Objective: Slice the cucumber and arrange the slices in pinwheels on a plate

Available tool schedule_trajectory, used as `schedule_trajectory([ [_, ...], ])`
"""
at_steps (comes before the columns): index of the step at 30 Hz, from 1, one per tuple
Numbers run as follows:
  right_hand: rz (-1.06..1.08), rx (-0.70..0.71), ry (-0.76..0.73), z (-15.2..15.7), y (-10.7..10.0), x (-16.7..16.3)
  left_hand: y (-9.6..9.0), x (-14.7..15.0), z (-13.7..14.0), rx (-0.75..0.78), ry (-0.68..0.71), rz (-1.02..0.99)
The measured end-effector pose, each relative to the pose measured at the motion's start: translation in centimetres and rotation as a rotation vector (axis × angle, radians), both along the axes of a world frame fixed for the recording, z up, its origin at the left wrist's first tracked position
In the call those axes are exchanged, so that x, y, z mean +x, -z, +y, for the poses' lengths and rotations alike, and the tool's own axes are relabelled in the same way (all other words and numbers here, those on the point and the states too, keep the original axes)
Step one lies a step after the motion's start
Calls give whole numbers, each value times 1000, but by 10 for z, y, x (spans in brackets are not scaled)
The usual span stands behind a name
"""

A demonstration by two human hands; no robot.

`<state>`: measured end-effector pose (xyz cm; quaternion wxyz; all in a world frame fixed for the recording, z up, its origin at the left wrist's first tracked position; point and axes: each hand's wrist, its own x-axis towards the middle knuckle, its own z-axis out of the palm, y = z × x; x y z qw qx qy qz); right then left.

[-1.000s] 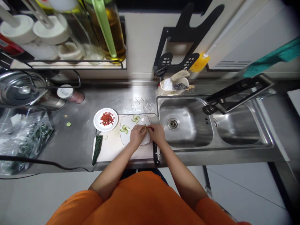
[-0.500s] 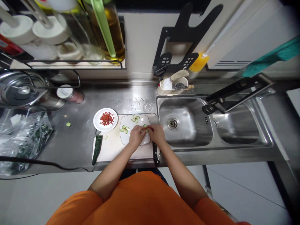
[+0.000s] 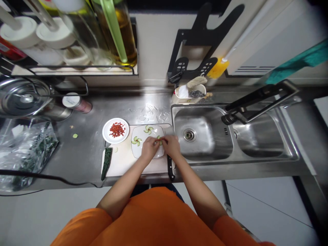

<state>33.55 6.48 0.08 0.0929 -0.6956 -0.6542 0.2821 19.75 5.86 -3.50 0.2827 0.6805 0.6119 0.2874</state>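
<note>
My left hand and my right hand meet over the right side of a white square plate. Their fingertips are pinched together on a small red piece, apparently a goji berry. Right beneath the fingers is a pinwheel of cucumber slices, partly covered. Two more cucumber pinwheels lie on the plate, one at the back and one at the left. A round white dish of goji berries stands to the left. The square plate rests on a pale cutting board.
A cut cucumber lies on the board's left edge, and a black-handled knife at its right. The double sink adjoins on the right. A plastic bag of greens, a pot and a jar occupy the left counter.
Almost nothing differs. Both hands stay pinched together over the same pinwheel; the whole view has shifted very slightly.
</note>
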Motion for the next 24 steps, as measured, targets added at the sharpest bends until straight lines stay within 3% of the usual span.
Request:
schedule_trajectory([
  [24, 1, 12, 8, -1, -2, 0, 3, -5, 0, 3, 10, -17],
])
